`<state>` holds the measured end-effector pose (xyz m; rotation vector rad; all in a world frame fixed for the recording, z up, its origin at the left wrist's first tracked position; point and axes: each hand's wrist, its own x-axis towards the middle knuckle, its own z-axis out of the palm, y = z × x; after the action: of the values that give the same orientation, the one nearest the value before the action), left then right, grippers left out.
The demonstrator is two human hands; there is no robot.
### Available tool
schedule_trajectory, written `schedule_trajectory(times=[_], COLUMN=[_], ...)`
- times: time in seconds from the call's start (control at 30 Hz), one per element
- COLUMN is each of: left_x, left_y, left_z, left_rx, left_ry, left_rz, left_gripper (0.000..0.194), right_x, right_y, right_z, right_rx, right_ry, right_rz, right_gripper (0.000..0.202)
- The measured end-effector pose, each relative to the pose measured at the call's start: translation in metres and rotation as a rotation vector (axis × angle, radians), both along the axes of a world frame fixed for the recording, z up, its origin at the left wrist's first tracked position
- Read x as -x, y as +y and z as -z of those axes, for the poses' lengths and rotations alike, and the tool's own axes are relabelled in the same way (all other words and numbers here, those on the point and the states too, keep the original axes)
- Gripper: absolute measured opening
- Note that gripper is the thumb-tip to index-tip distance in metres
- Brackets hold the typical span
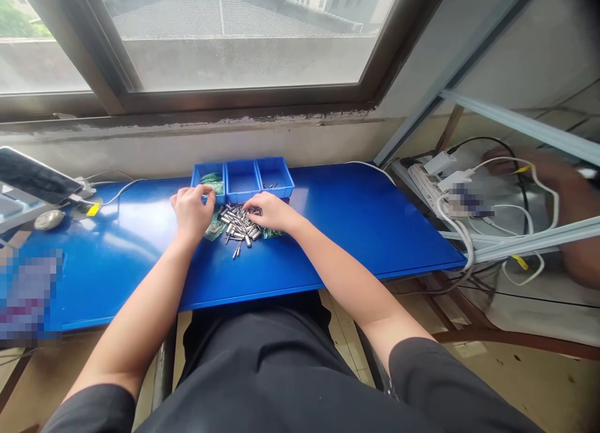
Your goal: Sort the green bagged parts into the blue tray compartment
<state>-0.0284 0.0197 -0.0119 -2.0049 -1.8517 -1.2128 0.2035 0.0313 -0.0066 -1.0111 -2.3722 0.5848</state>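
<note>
A pile of small metal pieces (240, 225) lies on the blue table (262, 267) in front of a blue tray (242, 191) with three compartments. My left hand (193, 209) is at the front left of the tray, its fingers curled; what they hold, if anything, is too small to name. My right hand (268, 210) reaches over the right side of the pile with fingers bent down onto the metal pieces. Green pieces (213, 182) fill part of the left compartment, and a few dark pieces (270, 185) lie in the right one. A small green bundle (214, 227) sits left of the pile.
A phone (35, 175) on a stand and a computer mouse (49, 219) are at the left. A power strip (424, 186) with white cables is beyond the table's right edge, near another person's arm (579, 233). A window and wall stand behind.
</note>
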Motion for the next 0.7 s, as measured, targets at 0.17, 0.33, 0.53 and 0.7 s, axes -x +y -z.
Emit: schedule_trajectory(times=[0.17, 0.33, 0.53, 0.7], left_x=[-0.001, -0.007, -0.007, -0.008], left_y=[0.001, -0.002, -0.004, -0.004], left_z=[0.004, 0.003, -0.001, 0.001], left_rx=[0.091, 0.132, 0.125, 0.129], left_ry=[0.022, 0.031, 0.043, 0.026], left_rz=[0.026, -0.002, 0.024, 0.059], left_gripper=[0.02, 0.02, 0.012, 0.015], right_x=[0.001, -0.001, -0.016, -0.027], right_y=[-0.001, -0.001, -0.001, -0.003], right_z=[-0.001, -0.005, -0.021, -0.03], right_rx=[0.016, 0.014, 0.169, 0.368], right_ry=[0.0, -0.001, -0.157, -0.165], right_rz=[-0.015, 0.019, 0.145, 0.09], right_gripper=[0.02, 0.021, 0.019, 0.042])
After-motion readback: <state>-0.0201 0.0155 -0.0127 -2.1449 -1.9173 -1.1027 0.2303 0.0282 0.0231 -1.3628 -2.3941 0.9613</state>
